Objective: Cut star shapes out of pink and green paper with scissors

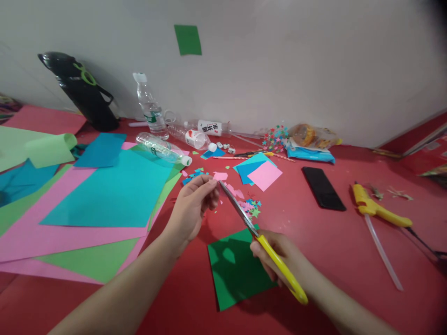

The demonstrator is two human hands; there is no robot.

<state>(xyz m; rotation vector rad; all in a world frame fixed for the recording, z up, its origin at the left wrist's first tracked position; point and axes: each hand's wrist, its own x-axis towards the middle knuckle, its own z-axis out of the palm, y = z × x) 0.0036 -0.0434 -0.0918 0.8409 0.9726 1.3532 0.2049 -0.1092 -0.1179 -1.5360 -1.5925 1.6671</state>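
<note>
My right hand (279, 258) is closed round the yellow handles of a pair of scissors (260, 239), whose blades point up and left toward my left hand. My left hand (192, 207) pinches something very small at its fingertips, right at the blade tips; I cannot make it out. Below both hands a dark green paper square (233, 274) lies on the red table (335, 251). A small heap of cut paper stars (252, 206) lies just beyond the blades.
Large sheets of pink, teal and green paper (108, 195) cover the left. Plastic bottles (162, 148) stand and lie near the wall. A black phone (323, 188) and a yellow glue gun (379, 210) lie at the right, a pink square (264, 175) ahead.
</note>
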